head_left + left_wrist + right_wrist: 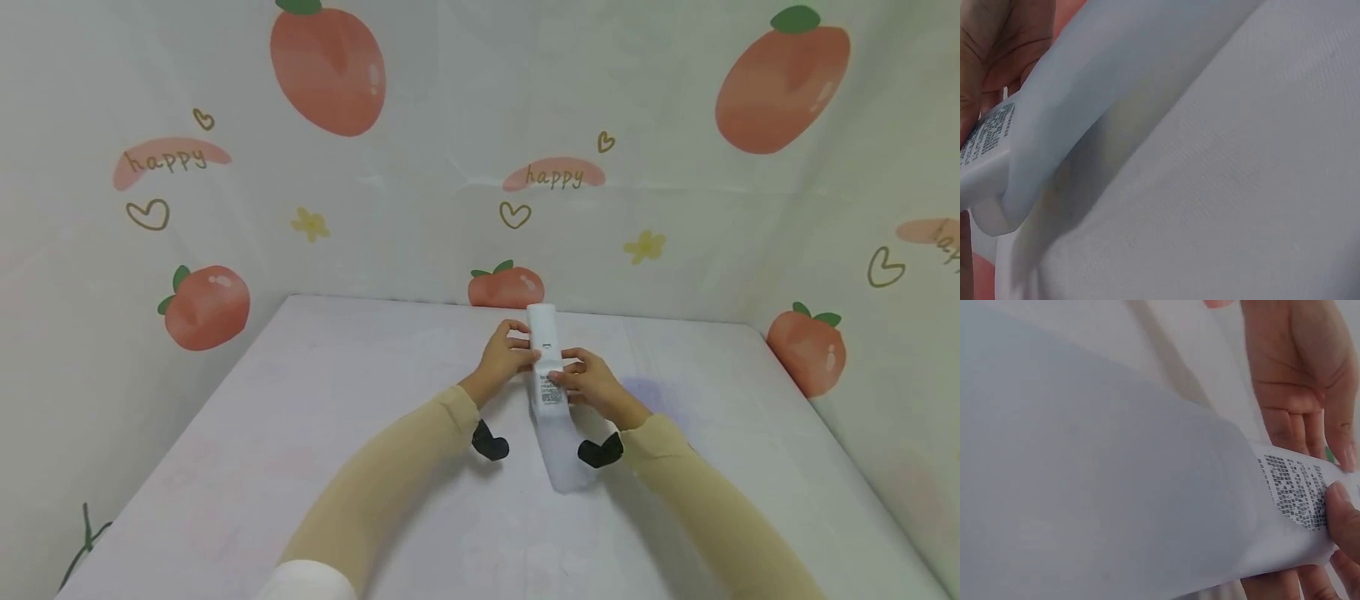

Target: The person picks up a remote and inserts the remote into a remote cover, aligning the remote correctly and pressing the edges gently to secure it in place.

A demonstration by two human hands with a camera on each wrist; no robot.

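A long white object (547, 337) with dark printed text stands out between both hands in the head view. From its near end hangs a flat, frosted translucent sleeve (558, 454), reaching down to the tabletop area. My left hand (504, 354) grips the left edge, thumb on the front. On the other side my right hand (596, 383) holds it lower down, its thumb by the printed label. The right wrist view shows the sleeve (1116, 481) close up, around the lower end of the labelled body (1294, 490). What kind of object it is cannot be told.
The white-covered table (337, 375) ends at a curtain (420, 208) printed with peaches, hearts and words. Black camera mounts (489, 442) sit at the wrists. A dark green cord-like thing (88, 537) shows at the table's left edge.
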